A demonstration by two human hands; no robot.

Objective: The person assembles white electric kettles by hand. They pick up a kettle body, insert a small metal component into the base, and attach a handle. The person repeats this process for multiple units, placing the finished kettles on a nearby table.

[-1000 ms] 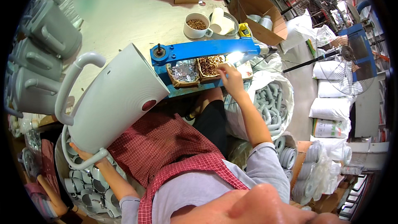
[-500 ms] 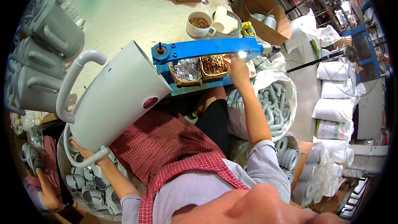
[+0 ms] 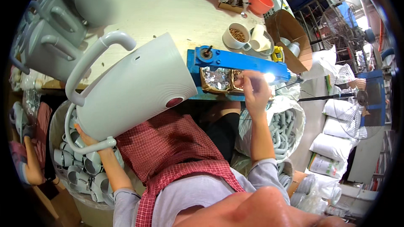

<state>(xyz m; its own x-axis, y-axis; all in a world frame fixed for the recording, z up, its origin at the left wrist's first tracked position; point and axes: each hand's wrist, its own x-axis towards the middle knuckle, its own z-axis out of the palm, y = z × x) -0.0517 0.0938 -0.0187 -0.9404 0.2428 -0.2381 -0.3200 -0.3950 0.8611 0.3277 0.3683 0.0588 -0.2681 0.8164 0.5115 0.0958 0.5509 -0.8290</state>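
A large pale grey plastic jug [image 3: 130,88] lies tilted on its side at the left, its open rim toward the blue machine arm [image 3: 244,61]. My left hand [image 3: 86,136] supports it by its base, fingers closed round the lower edge, partly hidden behind the jug. The jug has a curved handle [image 3: 73,71] and a dark red oval window [image 3: 174,102]. My right hand [image 3: 256,88] is under the machine arm, fingers pinched over a small box of brass-coloured rivets [image 3: 236,75]. What is between the fingertips is too small to make out. A box of small silvery discs [image 3: 216,77] sits beside it.
Several grey jugs [image 3: 50,50] stand at the left. A white cup of small brass parts [image 3: 230,40], a red bowl [image 3: 261,2] and a carton [image 3: 290,29] are at the back. A sack of grey handles [image 3: 282,130] stands right; a bag of grey parts [image 3: 84,172] is below the jug.
The view has shifted, so the machine sits lower and farther right. My right hand has moved left over the rivet box. The jug is still in my left hand, tipped flatter.
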